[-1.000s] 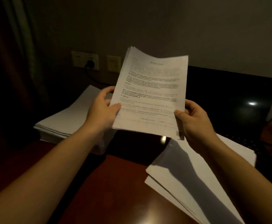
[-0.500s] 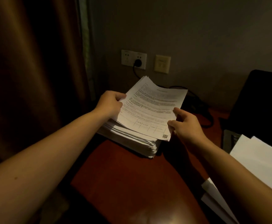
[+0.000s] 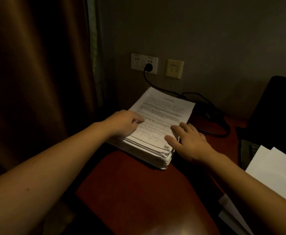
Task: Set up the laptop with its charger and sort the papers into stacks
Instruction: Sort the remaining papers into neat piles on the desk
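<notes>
**Pages come down flat on the stack of papers point(image 3: 149, 150)**

Half a second ago both hands held the printed pages tilted above the pile. Now the top sheet point(image 3: 162, 114) lies level on the stack. The stack sits on the red-brown desk point(image 3: 138, 192) close to the wall, just below the wall socket point(image 3: 138, 62).

The left hand point(image 3: 121, 123) rests on the stack's left edge with its thumb laid over the top sheet. Its other fingers are hidden, so I cannot tell whether it pinches the pages. The right hand point(image 3: 189, 143) is spread flat with straight fingers. It touches the sheet's right edge and near corner and holds nothing.

A black plug point(image 3: 148, 67) sits in the socket, and its cable point(image 3: 206, 106) runs behind the stack towards the right. The dark laptop point(image 3: 278, 107) stands open at the right edge, well apart from the stack. Loose white sheets point(image 3: 274, 170) lie in front of it, partly over its keyboard point(image 3: 250, 148). A brown curtain point(image 3: 37, 82) hangs on the left.
</notes>
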The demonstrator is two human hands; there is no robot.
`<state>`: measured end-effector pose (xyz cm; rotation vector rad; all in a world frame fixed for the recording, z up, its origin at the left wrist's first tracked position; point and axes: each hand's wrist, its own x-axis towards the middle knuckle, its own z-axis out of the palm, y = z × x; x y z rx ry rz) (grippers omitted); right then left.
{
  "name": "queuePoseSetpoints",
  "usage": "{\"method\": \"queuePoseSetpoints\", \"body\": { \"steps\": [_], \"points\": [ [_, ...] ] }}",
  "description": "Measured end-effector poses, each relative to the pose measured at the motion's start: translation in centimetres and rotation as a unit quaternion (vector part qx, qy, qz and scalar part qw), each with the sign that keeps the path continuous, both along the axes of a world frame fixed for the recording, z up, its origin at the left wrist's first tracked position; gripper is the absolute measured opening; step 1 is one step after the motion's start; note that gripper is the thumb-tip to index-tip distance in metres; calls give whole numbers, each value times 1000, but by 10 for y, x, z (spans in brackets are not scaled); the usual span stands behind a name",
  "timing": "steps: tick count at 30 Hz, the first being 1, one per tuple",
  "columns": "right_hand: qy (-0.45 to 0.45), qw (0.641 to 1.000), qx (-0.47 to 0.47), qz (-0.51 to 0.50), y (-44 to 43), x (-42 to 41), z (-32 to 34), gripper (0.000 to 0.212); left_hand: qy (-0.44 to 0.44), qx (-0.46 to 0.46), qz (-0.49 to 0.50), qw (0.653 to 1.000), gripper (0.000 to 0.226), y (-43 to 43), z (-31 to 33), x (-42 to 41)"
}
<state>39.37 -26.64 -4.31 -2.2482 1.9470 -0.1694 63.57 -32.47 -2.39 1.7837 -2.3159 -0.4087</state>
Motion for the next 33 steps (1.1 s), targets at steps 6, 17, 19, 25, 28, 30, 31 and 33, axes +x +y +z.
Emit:
{"method": "queuePoseSetpoints", "body": {
  "steps": [6, 17, 19, 25, 28, 30, 31, 33],
  "points": [
    [-7, 998, 62, 20, 4, -14, 19, 72, -146, 17, 24, 989, 44, 20, 19, -43],
    [27, 995, -46, -82, 106, -143, 5, 49, -1, -125, -192, 973, 54, 95, 7, -208],
    [54, 988, -36, -138, 138, -177, 1, 50, 34, -51, -209, 976, 55, 107, -1, -229],
    [68, 973, 39, -216, 210, -227, -12, 65, 212, 75, -148, 963, 46, 126, -18, -261],
    [69, 966, 64, -241, 225, -238, -19, 73, 214, 86, -108, 967, 44, 132, -22, -267],
    [66, 965, 57, -247, 231, -243, -20, 77, 182, 103, -84, 974, 41, 134, -22, -267],
    [65, 966, 50, -245, 232, -244, -21, 79, 168, 117, -73, 976, 37, 135, -22, -268],
    [68, 968, 34, -237, 233, -244, -23, 79, 151, 148, -62, 975, 34, 139, -20, -268]
  ]
}}
